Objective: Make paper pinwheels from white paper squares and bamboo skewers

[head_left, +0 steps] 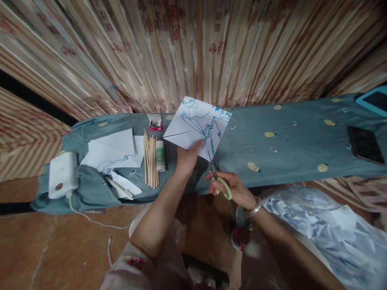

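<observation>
My left hand (186,158) pinches the lower edge of a folded white paper (198,123) printed with blue line drawings and holds it up over the blue-grey cloth-covered table (287,149). My right hand (234,188) grips scissors (218,179) with pale green handles. Their blades point up and meet the paper's lower corner. A silver bangle sits on my right wrist.
Left of the paper lie a glue stick (160,155), several wooden sticks (150,161), a small red box (155,124), loose white sheets (113,153), a pen (119,187) and a white device (63,175) with a cable. A dark phone (365,145) lies far right. Striped curtain behind.
</observation>
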Motion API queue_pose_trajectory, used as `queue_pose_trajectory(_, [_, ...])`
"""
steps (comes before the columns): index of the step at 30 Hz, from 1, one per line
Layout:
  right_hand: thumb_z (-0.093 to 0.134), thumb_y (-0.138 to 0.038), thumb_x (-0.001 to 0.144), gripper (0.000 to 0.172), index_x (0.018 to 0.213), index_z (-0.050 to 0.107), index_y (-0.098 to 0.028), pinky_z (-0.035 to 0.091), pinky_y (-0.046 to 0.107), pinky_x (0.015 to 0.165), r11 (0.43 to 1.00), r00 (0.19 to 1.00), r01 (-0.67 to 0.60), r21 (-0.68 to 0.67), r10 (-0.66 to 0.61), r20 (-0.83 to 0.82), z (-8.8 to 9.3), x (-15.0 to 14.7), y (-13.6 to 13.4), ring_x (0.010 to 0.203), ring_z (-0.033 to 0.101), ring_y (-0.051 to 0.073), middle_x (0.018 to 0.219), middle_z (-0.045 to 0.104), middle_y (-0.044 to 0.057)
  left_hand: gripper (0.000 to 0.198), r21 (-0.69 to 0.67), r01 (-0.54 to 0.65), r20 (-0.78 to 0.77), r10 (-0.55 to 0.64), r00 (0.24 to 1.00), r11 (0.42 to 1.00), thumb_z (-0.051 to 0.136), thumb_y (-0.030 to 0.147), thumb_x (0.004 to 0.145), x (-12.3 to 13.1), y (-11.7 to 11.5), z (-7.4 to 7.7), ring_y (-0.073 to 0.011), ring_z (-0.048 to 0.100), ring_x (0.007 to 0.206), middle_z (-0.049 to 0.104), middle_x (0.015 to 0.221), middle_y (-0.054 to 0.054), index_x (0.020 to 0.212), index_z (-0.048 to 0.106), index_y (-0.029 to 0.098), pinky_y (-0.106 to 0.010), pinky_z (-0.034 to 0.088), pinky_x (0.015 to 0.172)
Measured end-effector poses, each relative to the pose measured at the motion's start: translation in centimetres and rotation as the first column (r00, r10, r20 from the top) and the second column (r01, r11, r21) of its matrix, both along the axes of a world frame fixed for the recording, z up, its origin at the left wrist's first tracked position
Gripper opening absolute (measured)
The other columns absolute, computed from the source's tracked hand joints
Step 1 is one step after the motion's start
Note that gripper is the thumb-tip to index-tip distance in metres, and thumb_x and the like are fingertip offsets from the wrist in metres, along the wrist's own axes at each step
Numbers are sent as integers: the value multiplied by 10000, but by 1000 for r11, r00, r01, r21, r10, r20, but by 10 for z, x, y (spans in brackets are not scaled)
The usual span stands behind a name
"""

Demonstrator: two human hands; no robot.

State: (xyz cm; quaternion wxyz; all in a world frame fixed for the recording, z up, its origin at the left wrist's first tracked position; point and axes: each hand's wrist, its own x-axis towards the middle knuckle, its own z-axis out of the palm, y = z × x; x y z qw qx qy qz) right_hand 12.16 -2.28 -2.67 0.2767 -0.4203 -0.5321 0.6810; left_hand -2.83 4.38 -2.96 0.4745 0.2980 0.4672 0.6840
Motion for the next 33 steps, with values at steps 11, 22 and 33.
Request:
queue_pose_trajectory(11, [695, -581, 699, 436, 869, 653, -182, 491, 242, 535, 999, 999, 34, 13, -34, 10, 1, -1, 2, 537, 566, 104, 625, 627, -11, 497, 7, 20, 0, -20, 1000, 1000, 786, 247, 585, 0, -1, -4, -247, 677, 971, 733, 1027, -91, 1059, 683, 139, -392, 499, 927])
queue_pose_trajectory(22, [757, -502, 655, 383, 839, 656, -183, 463, 229, 503, 998, 998, 61, -16, -61, -10, -2, -2, 1, 514, 548, 98, 589, 614, -25, 496, 3, 17, 6, -17, 1000, 1000, 785, 252, 583, 0, 0, -3, -243, 675, 969, 732, 1030, -86, 1056, 681, 146, -389, 502, 921])
queue_pose_trajectory(33, [790, -455, 624, 376, 839, 661, -173, 438, 212, 479, 994, 995, 94, -49, -95, -14, -3, -2, 2, 488, 532, 84, 561, 602, -38, 474, -12, 28, 26, -27, 999, 1000, 792, 256, 571, 1, -1, -5, -247, 674, 958, 733, 1019, -94, 1020, 694, 139, -402, 498, 921])
